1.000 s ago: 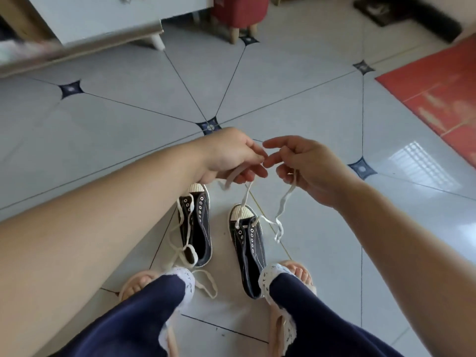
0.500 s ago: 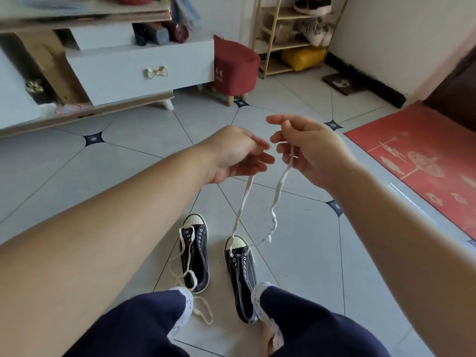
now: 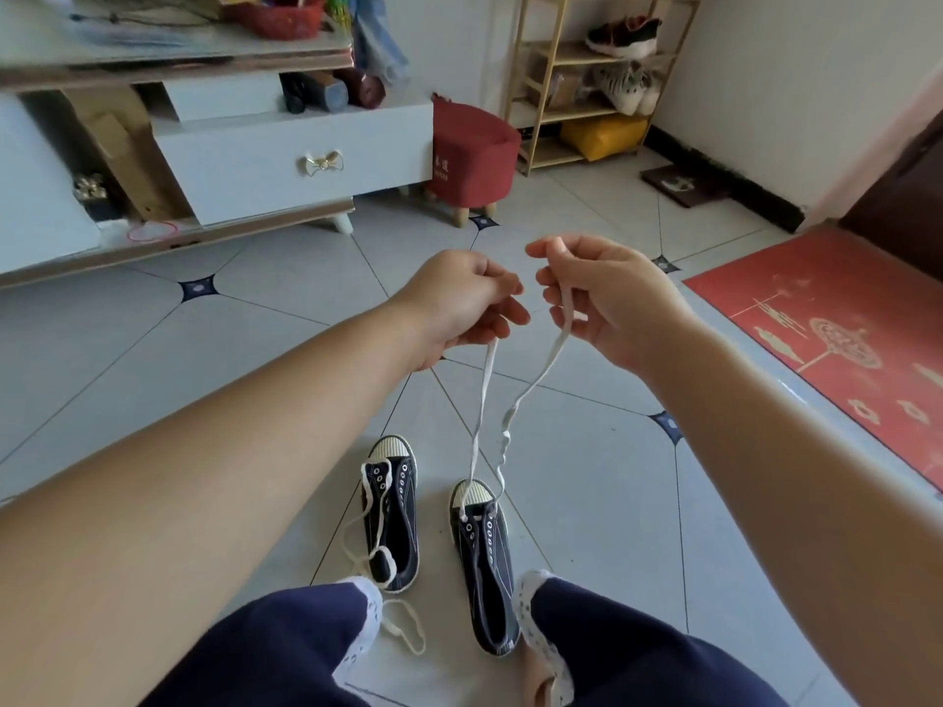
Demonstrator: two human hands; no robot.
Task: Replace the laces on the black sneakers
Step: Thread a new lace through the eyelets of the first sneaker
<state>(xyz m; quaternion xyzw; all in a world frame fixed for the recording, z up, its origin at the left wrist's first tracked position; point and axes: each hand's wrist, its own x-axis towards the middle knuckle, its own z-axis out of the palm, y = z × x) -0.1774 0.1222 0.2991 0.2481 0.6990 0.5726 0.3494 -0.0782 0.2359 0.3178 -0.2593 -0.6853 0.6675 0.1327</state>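
Two black sneakers stand side by side on the floor between my knees. The right sneaker (image 3: pixel 485 563) has a white lace (image 3: pixel 485 395) threaded through its front eyelets. Both ends of that lace rise to my hands. My left hand (image 3: pixel 459 303) pinches one end. My right hand (image 3: pixel 607 293) holds the other end, raised at about the same height, close beside the left hand. The left sneaker (image 3: pixel 393 517) carries a loose cream lace (image 3: pixel 372 507) that trails off its side and loops on the floor.
A white drawer cabinet (image 3: pixel 286 160) stands at the back left, with a red stool (image 3: pixel 474 155) next to it. A wooden shoe rack (image 3: pixel 592 79) is at the back. A red mat (image 3: pixel 837 339) lies on the right. Grey floor tiles (image 3: pixel 576 451) surround the sneakers.
Both hands have lifted the white lace ends higher, drawing the lace up from the right sneaker. The camera has tilted up, showing more of the room.
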